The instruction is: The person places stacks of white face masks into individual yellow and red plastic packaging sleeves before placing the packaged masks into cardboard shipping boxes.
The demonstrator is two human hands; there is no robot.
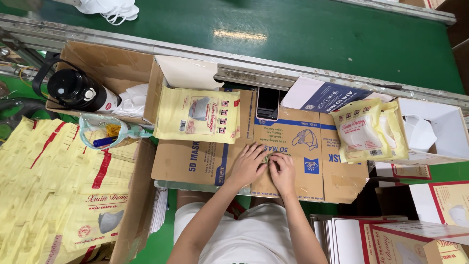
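Observation:
My left hand (248,164) and my right hand (283,171) rest side by side on a flattened brown cardboard sheet (195,161) lying across my lap. Their fingertips meet over a small object I cannot make out. Beyond my left hand a stack of flat yellow mask pouches (198,115) lies on the sheet. To the right of my right hand, filled yellow mask pouches (364,129) lean against a white open box (439,132). A black phone (267,103) lies just past the hands.
A large heap of empty yellow pouches (58,190) fills the box at the left. A black flask (78,91) sits in a brown carton (105,63). A green conveyor belt (293,34) runs across the top. Printed red-and-white cartons (415,234) stand at the lower right.

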